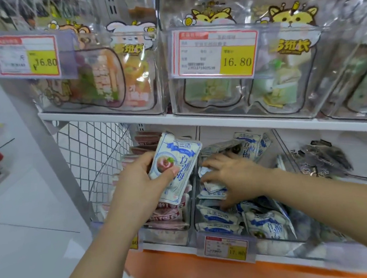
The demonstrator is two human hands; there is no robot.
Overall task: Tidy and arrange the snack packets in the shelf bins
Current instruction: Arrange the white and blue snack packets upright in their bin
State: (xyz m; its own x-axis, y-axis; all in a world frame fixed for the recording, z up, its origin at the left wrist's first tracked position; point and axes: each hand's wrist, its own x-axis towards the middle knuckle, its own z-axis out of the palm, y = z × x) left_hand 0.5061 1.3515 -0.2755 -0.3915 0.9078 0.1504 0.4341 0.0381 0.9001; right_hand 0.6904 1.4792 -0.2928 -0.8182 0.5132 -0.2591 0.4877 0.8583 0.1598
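Note:
My left hand [138,180] grips a white and blue snack packet [176,160] with a plum picture, held upright in front of the lower shelf. My right hand [234,174] reaches into the middle clear bin [194,220], fingers spread and resting on a small white packet [213,186] on top of the pile. Several more white and blue packets [267,226] lie jumbled in that bin. The left bin holds stacked pink and brown packets [168,217], partly hidden behind my left hand and its packet.
The upper shelf [134,118] carries clear bins of cartoon snack bags with yellow 16.80 price tags [214,53]. Dark packets [323,158] lie in the lower right bin. A wire mesh panel [93,155] closes the shelf's left end. An orange base [207,268] runs below.

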